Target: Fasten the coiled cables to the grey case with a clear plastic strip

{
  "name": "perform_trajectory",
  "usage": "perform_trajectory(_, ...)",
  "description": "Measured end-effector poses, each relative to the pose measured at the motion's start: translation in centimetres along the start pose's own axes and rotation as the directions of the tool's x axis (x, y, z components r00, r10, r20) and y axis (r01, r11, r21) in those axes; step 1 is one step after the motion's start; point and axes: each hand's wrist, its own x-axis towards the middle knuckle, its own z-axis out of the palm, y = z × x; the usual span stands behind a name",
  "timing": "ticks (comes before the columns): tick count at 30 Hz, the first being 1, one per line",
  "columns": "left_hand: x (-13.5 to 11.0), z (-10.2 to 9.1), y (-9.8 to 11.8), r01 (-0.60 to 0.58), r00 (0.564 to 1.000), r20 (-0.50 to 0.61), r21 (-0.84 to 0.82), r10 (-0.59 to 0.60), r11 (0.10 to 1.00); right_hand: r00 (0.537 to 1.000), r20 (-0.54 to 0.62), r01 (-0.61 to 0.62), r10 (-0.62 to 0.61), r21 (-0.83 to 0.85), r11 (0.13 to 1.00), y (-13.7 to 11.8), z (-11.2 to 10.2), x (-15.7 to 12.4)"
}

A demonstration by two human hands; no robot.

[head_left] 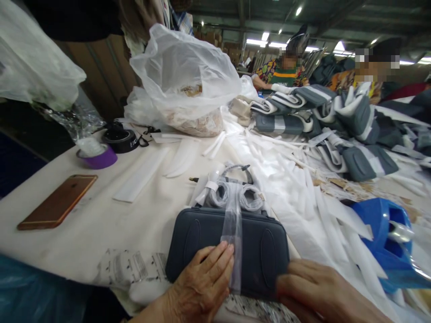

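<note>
A dark blue-grey padded bag (259, 251) lies flat on the table in front of me. A clear plastic strip (233, 224) runs across its middle, over coiled clear-wrapped straps or cords (218, 192) at its far edge. My left hand (205, 278) rests on the bag, fingers stretched out and pressed along the strip. At the bag's near right corner is my right hand (313, 287), fingers bent and blurred by motion; whether they hold anything is hidden. Printed plastic film (134, 269) shows under the bag's near left side.
A blue tape dispenser (380, 224) stands at the right. On the left lie a phone (57, 202), a purple tape roll (97, 157) and a black roll (119, 138). White foam strips, a large plastic bag (188, 67) and piled grey padded pieces (360, 161) sit beyond; two people work there.
</note>
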Motion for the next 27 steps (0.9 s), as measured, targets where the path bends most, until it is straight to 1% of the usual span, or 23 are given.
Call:
perform_trajectory(1, 0.0, 0.0, 0.0, 0.007, 1.0, -0.009, -0.001, -0.007, 1.0, 0.995, 0.082, 0.051, -0.049, -0.018, 0.999, -0.3, 0.0, 2.2)
perform_trajectory(2, -0.1, 0.1, 0.1, 0.016, 1.0, -0.013, -0.005, -0.016, 1.0, 0.981, 0.188, 0.048, -0.037, -0.055, 0.997, -0.5, 0.1, 4.1)
perform_trajectory(4, -0.2, 0.2, 0.2, 0.039, 0.999, -0.025, -0.013, -0.039, 0.999, 0.936, 0.353, 0.053, -0.003, -0.133, 0.99, -0.4, 0.2, 6.9)
perform_trajectory(6, -0.4, 0.5, 0.2, 0.057, 0.997, -0.047, -0.018, -0.058, 0.998, 0.891, 0.453, 0.07, 0.031, -0.204, 0.976, 0.3, 0.5, 8.7)
perform_trajectory(8, -0.5, 0.8, 0.2, 0.055, 0.996, -0.074, -0.011, -0.056, 0.998, 0.865, 0.5, 0.098, 0.048, -0.261, 0.96, 1.1, 0.8, 9.8)
perform_trajectory(11, -0.6, 1.3, 0.0, 0.038, 0.994, -0.099, 0.005, -0.037, 0.999, 0.849, 0.526, 0.139, 0.056, -0.324, 0.936, 1.8, 1.5, 11.0)
perform_trajectory(14, -0.6, 1.6, -0.2, 0.029, 0.99, -0.139, 0.006, -0.028, 1.0, 0.828, 0.558, 0.172, 0.054, -0.344, 0.923, 1.8, 2.2, 11.9)
perform_trajectory(16, -0.6, 1.8, -0.2, 0.028, 0.985, -0.167, -0.004, -0.028, 1.0, 0.822, 0.563, 0.161, 0.081, -0.367, 0.916, 1.6, 2.6, 12.2)
perform_trajectory(18, -0.6, 2.0, -0.2, 0.035, 0.984, -0.174, -0.016, -0.037, 0.999, 0.826, 0.539, 0.098, 0.166, -0.428, 0.899, 1.4, 2.9, 12.5)
perform_trajectory(20, -0.6, 2.2, -0.2, 0.035, 0.984, -0.171, -0.02, -0.038, 0.999, 0.818, 0.508, 0.018, 0.27, -0.491, 0.871, 1.1, 3.0, 12.9)
perform_trajectory(22, -0.6, 2.3, -0.1, 0.038, 0.985, -0.17, -0.018, -0.04, 0.999, 0.809, 0.448, -0.09, 0.38, -0.544, 0.834, 1.1, 2.8, 13.5)
perform_trajectory(24, -0.6, 2.3, -0.2, 0.036, 0.983, -0.177, -0.023, -0.039, 0.999, 0.804, 0.364, -0.203, 0.47, -0.575, 0.793, 1.3, 2.4, 14.2)
perform_trajectory(26, -0.6, 2.1, -0.2, 0.034, 0.984, -0.176, -0.033, -0.039, 0.999, 0.802, 0.306, -0.278, 0.513, -0.569, 0.774, 2.0, 1.9, 14.9)
perform_trajectory(27, -0.6, 2.0, -0.3, 0.031, 0.984, -0.174, -0.037, -0.037, 0.999, 0.804, 0.303, -0.291, 0.511, -0.549, 0.783, 2.4, 1.7, 15.0)
